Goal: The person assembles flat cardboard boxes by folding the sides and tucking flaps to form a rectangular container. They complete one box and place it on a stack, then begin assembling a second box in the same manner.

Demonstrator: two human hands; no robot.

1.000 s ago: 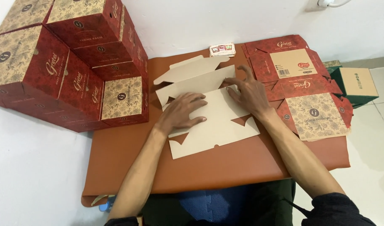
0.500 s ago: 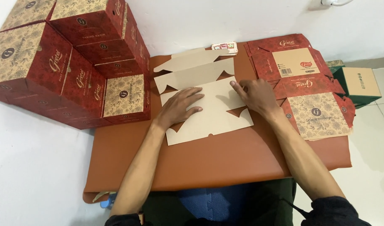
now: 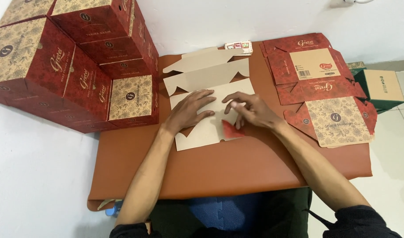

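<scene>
Flat carton blank (image 3: 209, 103), plain brown side up, red flap (image 3: 232, 129) folded over under right hand (image 3: 250, 111), left hand (image 3: 194, 108) fingers spread flat.

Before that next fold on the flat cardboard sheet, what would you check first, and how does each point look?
1. Left hand pressing flat on the box blank: ok.
2. Right hand gripping the red flap: ok.
3. Blank fully on the brown mat: ok.
4. Stacked boxes apart from the blank: ok.
5. Printed blanks apart from the hands: ok.
6. Crease lined up: cannot tell.
</scene>
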